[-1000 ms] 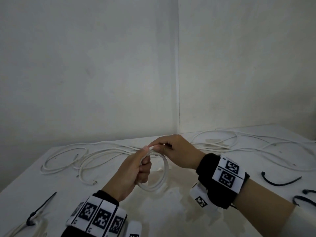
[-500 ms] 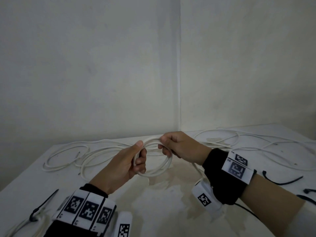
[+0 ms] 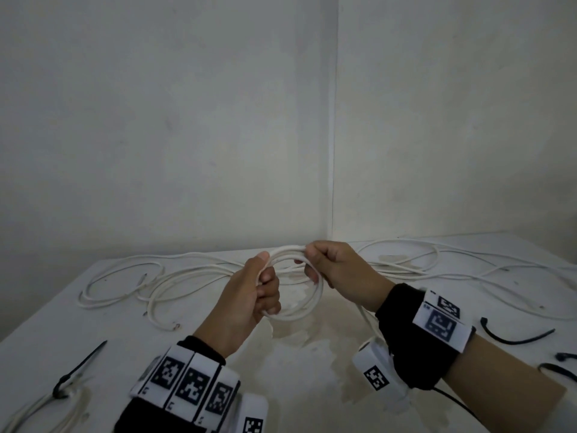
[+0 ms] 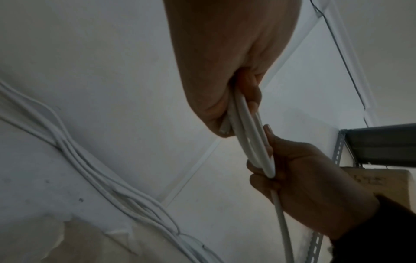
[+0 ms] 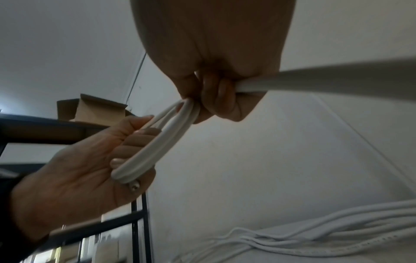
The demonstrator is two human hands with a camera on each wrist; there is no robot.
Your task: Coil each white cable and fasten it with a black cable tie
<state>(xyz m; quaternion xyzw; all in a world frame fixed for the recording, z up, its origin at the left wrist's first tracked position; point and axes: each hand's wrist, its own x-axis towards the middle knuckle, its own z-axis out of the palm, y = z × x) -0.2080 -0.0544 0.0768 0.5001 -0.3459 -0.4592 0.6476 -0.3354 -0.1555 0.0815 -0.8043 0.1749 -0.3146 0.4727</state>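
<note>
From the head camera, the left hand [image 3: 249, 298] grips the left side of a small white coil [image 3: 309, 307] with fingers curled round its turns, thumb on the upper arc, while the right hand [image 3: 340, 273] pinches the coil's top right between thumb and fingers; the coil is held above the white table [image 3: 296, 385] between the two hands, and one strand trails down under the right wrist. Loose white cables [image 3: 125, 285] sprawl on the table behind the hands, on both sides; how many they are cannot be told. Four black cable ties show: one at the near left [image 3: 78, 370] beside a cable bundle, three at the right [image 3: 515, 335]. The left wrist camera shows the left hand's [image 4: 225, 80] fingers wrapped around about three turns of the coil [image 4: 252, 135], the right hand [image 4: 310, 183] gripping its far end and the trailing strand. The right wrist camera shows the right hand [image 5: 213, 74] closed on the coil [image 5: 157, 147], the left hand [image 5: 90, 160] clasping the opposite end, a cut cable tip poking out beneath it.
</note>
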